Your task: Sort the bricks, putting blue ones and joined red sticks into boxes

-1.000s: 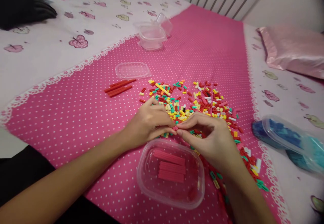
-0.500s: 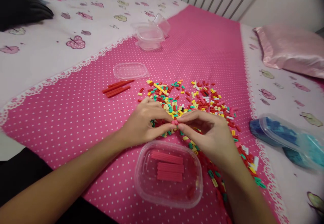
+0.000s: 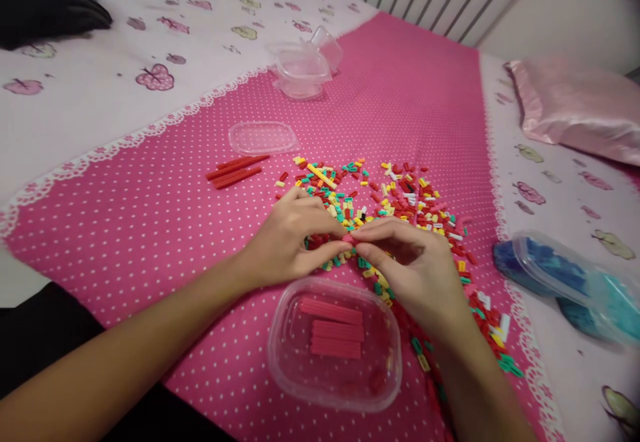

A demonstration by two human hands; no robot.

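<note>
Between the fingertips of my left hand (image 3: 295,235) and my right hand (image 3: 415,262) are small pink plastic pieces (image 3: 349,238), pinched from both sides. The fingers hide most of them, so I cannot tell how they are joined. Just below the hands stands a clear plastic container (image 3: 285,389) with several pink ridged bars (image 3: 337,331) lying in it. Around and behind the hands spreads a loose heap of small plastic pieces (image 3: 407,195) in red, yellow, green, white and pink. A longer yellow bar (image 3: 321,176) lies among them.
Left of the heap lie several red bars (image 3: 235,174) beside a clear lid (image 3: 263,138). Stacked clear containers (image 3: 301,72) stand farther back. At the right are containers of blue pieces (image 3: 550,262) and teal pieces (image 3: 617,302), below a pink pillow (image 3: 580,109).
The whole view has shifted slightly. Both hands keep their pinch on the pink pieces, with only a small movement of the fingers.
</note>
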